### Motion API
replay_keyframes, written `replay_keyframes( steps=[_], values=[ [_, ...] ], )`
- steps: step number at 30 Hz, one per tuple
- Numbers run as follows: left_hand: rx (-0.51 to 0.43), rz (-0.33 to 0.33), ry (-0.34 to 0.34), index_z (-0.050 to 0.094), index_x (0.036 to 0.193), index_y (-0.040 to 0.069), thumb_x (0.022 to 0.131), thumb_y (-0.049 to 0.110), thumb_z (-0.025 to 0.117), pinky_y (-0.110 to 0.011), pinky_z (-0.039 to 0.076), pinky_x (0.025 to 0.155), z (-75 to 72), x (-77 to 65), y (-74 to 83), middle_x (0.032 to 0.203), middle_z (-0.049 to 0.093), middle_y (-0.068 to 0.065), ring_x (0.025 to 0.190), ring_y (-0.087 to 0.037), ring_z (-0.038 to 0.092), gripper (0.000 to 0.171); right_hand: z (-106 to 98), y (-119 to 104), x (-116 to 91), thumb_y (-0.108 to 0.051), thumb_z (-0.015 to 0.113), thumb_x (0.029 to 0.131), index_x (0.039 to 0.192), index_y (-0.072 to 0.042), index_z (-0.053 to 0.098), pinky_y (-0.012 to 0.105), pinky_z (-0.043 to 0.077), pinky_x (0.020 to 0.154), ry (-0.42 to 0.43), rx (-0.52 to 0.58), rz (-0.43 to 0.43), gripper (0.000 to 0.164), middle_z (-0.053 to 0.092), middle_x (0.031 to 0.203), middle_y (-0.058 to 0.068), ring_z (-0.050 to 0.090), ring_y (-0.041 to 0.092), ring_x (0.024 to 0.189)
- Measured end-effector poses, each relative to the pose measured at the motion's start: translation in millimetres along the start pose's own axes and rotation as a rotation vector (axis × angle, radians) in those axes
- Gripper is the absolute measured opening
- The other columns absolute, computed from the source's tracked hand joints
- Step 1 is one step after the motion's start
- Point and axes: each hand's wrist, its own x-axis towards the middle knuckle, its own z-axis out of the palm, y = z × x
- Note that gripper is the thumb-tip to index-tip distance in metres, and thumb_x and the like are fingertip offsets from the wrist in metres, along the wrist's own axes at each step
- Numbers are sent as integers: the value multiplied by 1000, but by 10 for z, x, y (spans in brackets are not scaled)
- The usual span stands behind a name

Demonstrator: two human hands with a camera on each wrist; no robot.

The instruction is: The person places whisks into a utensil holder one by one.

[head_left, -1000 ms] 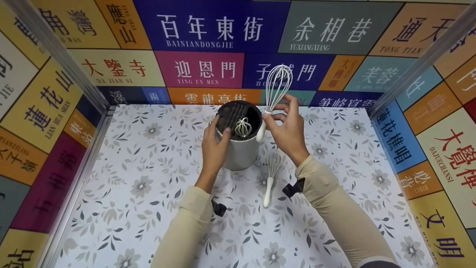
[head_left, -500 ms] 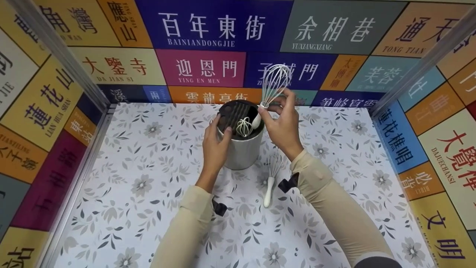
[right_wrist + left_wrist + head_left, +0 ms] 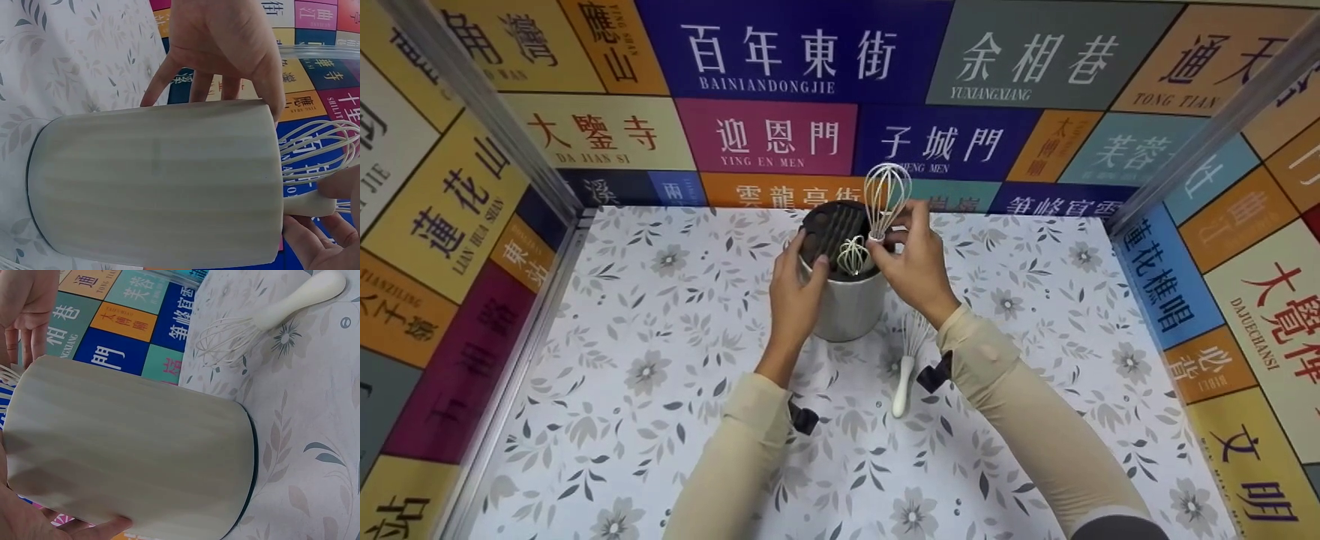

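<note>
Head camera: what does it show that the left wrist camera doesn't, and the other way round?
Only the head view: the dark slotted insert, the beige sleeves and the full wire end of the held whisk.
Only the left wrist view: the thin dark base edge.
Both: the pale container, left hand, right hand and a whisk lying on the tabletop.

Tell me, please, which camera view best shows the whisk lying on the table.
The left wrist view: the whisk appears large and unobstructed. The head view shows it smaller, near the right sleeve; the right wrist view, at most a corner sliver.
</note>
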Motion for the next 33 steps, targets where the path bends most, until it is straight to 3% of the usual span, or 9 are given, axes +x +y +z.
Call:
replay_keyframes(
  steps=[9,15,23,27,33],
  values=[
    [24,19,11,46,155,20,102,36,59,-47,37,118,4,-5,-7,152,49,-13,143,-28,46,57,-3,22,-40,-7,73,87,130,-6,41,35,62,82,-7,4,8,53,66,111,11,73,23,100],
    [25,16,14,46,154,20,101,35,60,-48,36,119,7,-8,4,152,49,-14,144,-28,46,57,-22,8,-66,-4,71,84,141,-6,37,36,62,84,-13,34,10,67,66,114,16,73,26,102],
    [27,11,18,46,154,19,101,34,61,-46,37,119,13,0,-5,152,49,-14,143,-28,46,57,-54,6,-107,-5,71,85,152,-24,38,34,62,83,-35,12,-71,77,59,131,17,72,26,103],
    [21,9,22,47,154,19,101,34,61,-46,37,118,12,1,2,151,50,-14,143,-28,47,57,-66,20,-114,-6,69,87,152,-31,42,31,61,83,-41,-35,-107,75,56,139,12,71,27,104],
    [21,8,16,46,154,19,101,35,60,-46,36,119,18,3,11,152,49,-14,144,-28,46,57,-77,32,-116,-7,69,86,145,-26,53,27,60,85,-62,-40,-119,64,56,142,4,70,24,107]
  ],
)
